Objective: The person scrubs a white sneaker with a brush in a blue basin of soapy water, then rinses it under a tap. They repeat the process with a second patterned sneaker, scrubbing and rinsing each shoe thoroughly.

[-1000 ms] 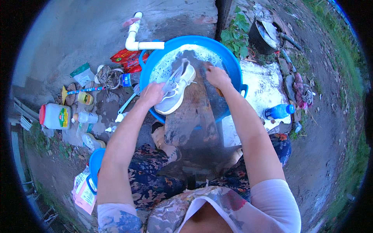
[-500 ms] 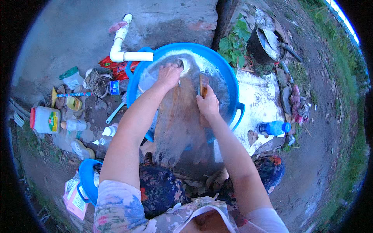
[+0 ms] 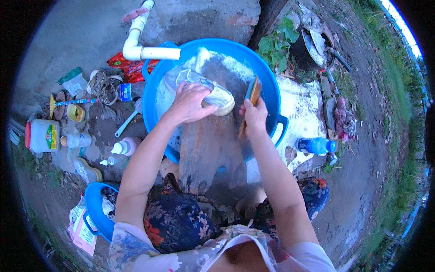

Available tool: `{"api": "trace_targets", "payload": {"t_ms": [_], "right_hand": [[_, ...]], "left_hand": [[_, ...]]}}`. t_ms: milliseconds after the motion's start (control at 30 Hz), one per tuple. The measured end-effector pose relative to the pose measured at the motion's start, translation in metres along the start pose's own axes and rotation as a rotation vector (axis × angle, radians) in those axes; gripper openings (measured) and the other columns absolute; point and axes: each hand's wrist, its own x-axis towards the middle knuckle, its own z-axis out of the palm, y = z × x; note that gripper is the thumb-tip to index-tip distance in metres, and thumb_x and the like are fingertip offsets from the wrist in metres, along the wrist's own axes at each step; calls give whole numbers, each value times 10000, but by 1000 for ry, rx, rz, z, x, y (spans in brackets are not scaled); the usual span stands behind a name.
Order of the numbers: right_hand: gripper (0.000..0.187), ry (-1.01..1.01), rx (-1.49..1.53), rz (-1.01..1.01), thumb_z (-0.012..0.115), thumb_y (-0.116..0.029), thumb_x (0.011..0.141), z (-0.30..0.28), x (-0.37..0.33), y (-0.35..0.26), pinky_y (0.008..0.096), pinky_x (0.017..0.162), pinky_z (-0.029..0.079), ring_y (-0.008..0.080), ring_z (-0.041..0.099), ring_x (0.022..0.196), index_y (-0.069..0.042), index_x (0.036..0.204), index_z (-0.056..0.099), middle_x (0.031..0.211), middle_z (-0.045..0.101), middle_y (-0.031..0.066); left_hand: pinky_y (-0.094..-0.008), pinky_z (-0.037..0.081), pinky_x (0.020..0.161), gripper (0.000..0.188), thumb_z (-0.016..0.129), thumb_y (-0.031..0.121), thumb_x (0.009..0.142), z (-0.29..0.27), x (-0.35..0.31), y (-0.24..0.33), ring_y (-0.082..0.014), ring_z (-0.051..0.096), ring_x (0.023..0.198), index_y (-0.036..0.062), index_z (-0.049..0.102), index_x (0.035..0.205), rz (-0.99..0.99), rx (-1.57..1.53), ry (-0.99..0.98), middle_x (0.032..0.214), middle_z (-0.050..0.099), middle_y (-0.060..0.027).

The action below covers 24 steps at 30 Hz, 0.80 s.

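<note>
A pale mesh sneaker (image 3: 220,97) lies slantwise over the far end of a wet wooden board (image 3: 206,147). My left hand (image 3: 192,100) is closed over its side, fingers on the upper and thumb toward the near end. To the right, my right hand (image 3: 255,115) grips a scrubbing brush (image 3: 254,92) with a wooden back, held on edge and apart from the sneaker. All this is over a big blue tub (image 3: 272,88) of grey, sudsy water. The board slopes out over the tub's near rim toward my legs.
A white pipe (image 3: 158,53) reaches over the tub's far left rim. Bottles, a jug (image 3: 43,135), a light-blue-handled brush (image 3: 128,122) and another shoe (image 3: 86,170) stand left. A smaller blue basin (image 3: 93,204) sits near left; a blue bottle (image 3: 316,146) lies right.
My left hand has brought the sneaker up out of the suds and nearer, over the board's end. The brush has shifted right and tilted in my right hand.
</note>
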Motion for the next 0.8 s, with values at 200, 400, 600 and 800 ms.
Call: {"api": "trace_targets", "payload": {"t_ms": [200,400,600,800], "right_hand": [[587,-355,-1032,-516,512,-250,889,-17,-83,-27,484,731,499,411,627,832,-24,1384,293,936,626,260],[554,-328,-1246,-572,473,-296,892,22,-23,-54,519,725,479,431,610,808,-86,1379,312,879,623,271],[608,-461,-1233,-632,505,-294,876,-10,-47,-32,537,697,482,448,609,713,-77,1395,275,790,621,273],[499,-334,-1082,-368,482,-339,879,3,30,-57,466,855,441,439,545,1002,-24,1267,464,1034,582,295]], "left_hand": [[-470,275,978,230,541,218,854,54,-14,-14,-252,511,1070,72,610,1018,-78,-227,284,1072,606,-75],[-446,269,985,158,569,186,825,57,-11,-8,-220,518,1056,93,603,949,-58,-240,341,1042,615,-47],[-453,243,1009,148,567,170,823,58,-18,-12,-218,512,1061,97,604,946,-37,-221,396,1092,595,-39],[-485,96,1101,102,488,44,723,-4,-25,-24,-224,435,1211,57,561,795,123,-538,-84,1165,578,-45]]}}
